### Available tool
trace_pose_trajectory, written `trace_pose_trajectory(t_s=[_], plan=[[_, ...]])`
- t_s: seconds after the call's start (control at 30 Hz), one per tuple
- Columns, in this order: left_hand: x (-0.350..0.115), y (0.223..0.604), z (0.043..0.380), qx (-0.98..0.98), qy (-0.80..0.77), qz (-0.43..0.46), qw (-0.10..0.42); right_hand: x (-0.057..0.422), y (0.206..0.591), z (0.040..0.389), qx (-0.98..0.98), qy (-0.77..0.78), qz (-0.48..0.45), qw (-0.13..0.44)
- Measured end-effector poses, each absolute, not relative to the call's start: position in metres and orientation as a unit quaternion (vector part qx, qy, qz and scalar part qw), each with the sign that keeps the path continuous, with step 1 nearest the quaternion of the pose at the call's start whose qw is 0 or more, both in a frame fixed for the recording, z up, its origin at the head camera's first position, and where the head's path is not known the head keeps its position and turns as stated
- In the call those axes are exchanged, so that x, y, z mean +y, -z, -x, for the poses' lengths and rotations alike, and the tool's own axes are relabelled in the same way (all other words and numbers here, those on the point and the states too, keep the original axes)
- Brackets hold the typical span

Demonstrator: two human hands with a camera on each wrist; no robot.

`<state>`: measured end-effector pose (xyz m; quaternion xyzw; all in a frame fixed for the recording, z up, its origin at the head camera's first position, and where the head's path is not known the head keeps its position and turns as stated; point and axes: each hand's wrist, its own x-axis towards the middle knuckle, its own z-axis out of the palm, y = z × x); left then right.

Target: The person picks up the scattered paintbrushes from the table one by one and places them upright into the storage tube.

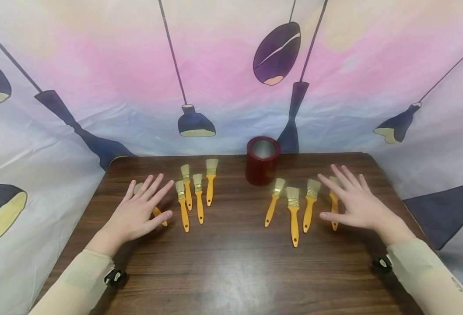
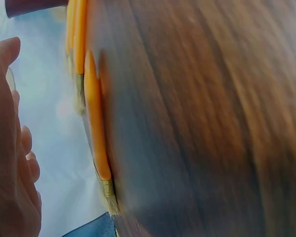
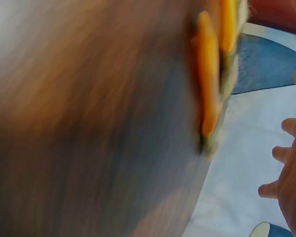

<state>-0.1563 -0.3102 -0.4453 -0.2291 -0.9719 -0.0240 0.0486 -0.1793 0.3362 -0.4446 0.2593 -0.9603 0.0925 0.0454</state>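
Here we are over the tabletop (image 1: 231,245), far edge at 12 o'clock, and both hands are out! The left hand (image 1: 138,216), back upward, fingers straight and fanned, is over the outer left brush (image 1: 160,217), partly hiding it; that one slants, bristles at 11, handle tip at 5. The left wrist view shows a gap between this hand and the nearest brush.

Move towards 3 o'clock from there and it's three left brushes (image 1: 200,205), bunched closely, bristles a touch short of 12, handles just short of 6. Just beside them, the inner left brush (image 1: 210,188) tips its bristles a shade past 12.

Across to the other side: the right hand (image 1: 357,205), fingers and thumb spread wide and straight, over the outer right brush (image 1: 334,204), its long axis running 12 to 6, bristles away. Towards 9 from it, three right brushes (image 1: 310,205): first one bristles slightly past 12, next dead straight 12 to 6 and lying nearest the person, last leaning between 12 and 1.

And the dark red can (image 1: 260,170)? Upright, mouth up, near the far edge between 12 and 1.
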Motion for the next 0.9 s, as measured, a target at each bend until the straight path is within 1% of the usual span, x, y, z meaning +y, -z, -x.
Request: trace_pose_trajectory(t_s=[0.2, 0.33, 0.43, 0.57, 0.7, 0.8, 0.9], plan=[[-0.307, 0.442, 0.16, -0.974, 0.049, 0.215, 0.051, 0.309, 0.438, 0.201, -0.954, -0.155, -0.251, 0.045], [-0.305, 0.437, 0.162, -0.975, 0.074, 0.202, 0.056, 0.283, 0.432, 0.221, -0.945, -0.205, -0.248, 0.054], [-0.306, 0.434, 0.164, -0.975, 0.103, 0.188, 0.064, 0.264, 0.427, 0.236, -0.937, -0.258, -0.231, 0.046], [-0.309, 0.437, 0.165, -0.972, 0.156, 0.162, 0.071, 0.24, 0.427, 0.253, -0.921, -0.327, -0.206, 0.039], [-0.312, 0.442, 0.162, -0.968, 0.199, 0.135, 0.076, 0.218, 0.43, 0.265, -0.902, -0.386, -0.189, 0.048], [-0.315, 0.448, 0.159, -0.963, 0.222, 0.122, 0.088, 0.204, 0.433, 0.272, -0.888, -0.422, -0.177, 0.053], [-0.319, 0.453, 0.158, -0.956, 0.247, 0.115, 0.112, 0.192, 0.435, 0.279, -0.872, -0.458, -0.167, 0.054]])
